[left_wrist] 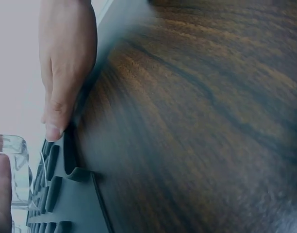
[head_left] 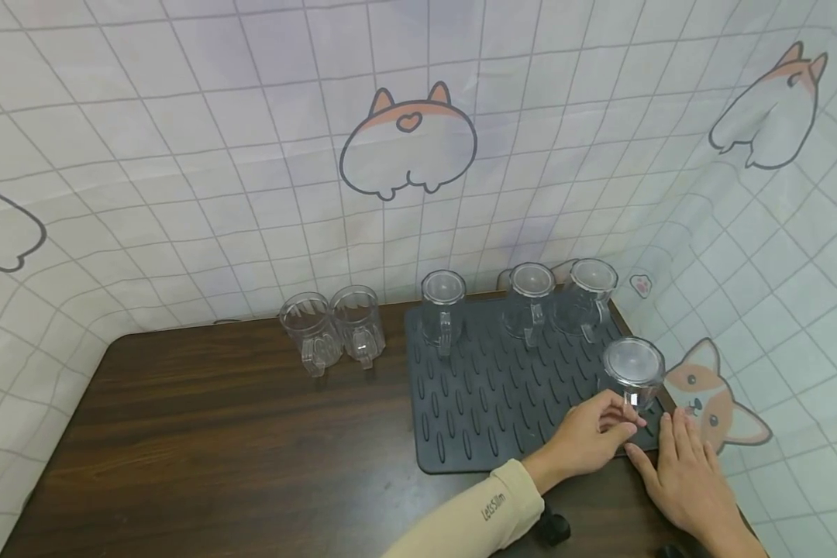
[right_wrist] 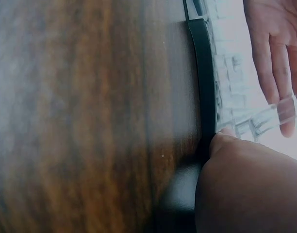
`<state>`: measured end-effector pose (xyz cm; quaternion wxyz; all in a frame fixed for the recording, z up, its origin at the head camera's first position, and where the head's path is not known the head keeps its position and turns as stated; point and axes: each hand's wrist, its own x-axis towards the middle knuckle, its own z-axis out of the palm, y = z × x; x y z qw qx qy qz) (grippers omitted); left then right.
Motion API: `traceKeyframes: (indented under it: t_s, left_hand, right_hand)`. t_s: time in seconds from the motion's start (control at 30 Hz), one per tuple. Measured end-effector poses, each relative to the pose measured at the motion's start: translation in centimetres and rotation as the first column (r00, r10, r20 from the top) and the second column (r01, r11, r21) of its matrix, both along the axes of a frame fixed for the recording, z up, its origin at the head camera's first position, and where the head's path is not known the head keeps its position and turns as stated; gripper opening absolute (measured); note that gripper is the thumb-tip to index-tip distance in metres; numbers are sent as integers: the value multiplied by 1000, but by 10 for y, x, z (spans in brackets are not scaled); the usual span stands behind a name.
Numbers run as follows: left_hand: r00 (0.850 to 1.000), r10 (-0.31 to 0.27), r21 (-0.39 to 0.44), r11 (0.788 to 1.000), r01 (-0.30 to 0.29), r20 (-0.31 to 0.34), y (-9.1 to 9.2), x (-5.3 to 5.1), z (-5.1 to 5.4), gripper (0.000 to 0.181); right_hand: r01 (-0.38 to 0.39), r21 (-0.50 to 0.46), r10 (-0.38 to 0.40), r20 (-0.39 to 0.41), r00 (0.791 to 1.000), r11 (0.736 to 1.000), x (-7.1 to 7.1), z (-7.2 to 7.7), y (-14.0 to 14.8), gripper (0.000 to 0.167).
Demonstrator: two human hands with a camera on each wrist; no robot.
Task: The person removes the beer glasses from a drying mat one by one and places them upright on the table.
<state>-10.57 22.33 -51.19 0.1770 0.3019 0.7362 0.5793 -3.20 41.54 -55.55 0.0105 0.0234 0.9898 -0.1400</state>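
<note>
An upside-down glass mug stands near the right edge of the dark ridged drying mat. My left hand is at its handle, fingertips close to or touching it. In the right wrist view, the fingers of that left hand look straight, overlapping the clear handle; its thumb is out of sight there. My right hand lies flat with spread fingers beside the mat's front right corner, holding nothing. The left wrist view has the right thumb touching the mat's corner.
Three more inverted glass mugs, one, another and a third, line the back of the mat. To its left, two upright mugs stand on the wooden table. A patterned wall covering borders the right side.
</note>
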Motion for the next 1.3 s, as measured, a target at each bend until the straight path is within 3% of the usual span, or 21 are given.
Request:
traceKeyframes:
  t_s: [0.23, 0.53, 0.8, 1.3]
  left_hand:
    - [998, 67, 10, 998, -67, -6, -7, 0, -3, 11]
    - [996, 85, 28, 996, -84, -5, -19, -3, -6, 8]
    - [997, 75, 48, 996, -74, -22, -27, -7, 2, 8]
    - [997, 79, 73, 994, -78, -5, -56, -8, 16, 9]
  right_hand:
    - [6, -11, -5, 43, 999, 1000, -2, 0, -3, 89]
    - [-4, -2, 4, 56, 998, 1000, -3, 0, -3, 91]
    - [-1, 23, 1, 12, 1000, 1000, -2, -4, 0, 89]
    - [6, 41, -8, 53, 999, 999, -6, 1, -3, 92]
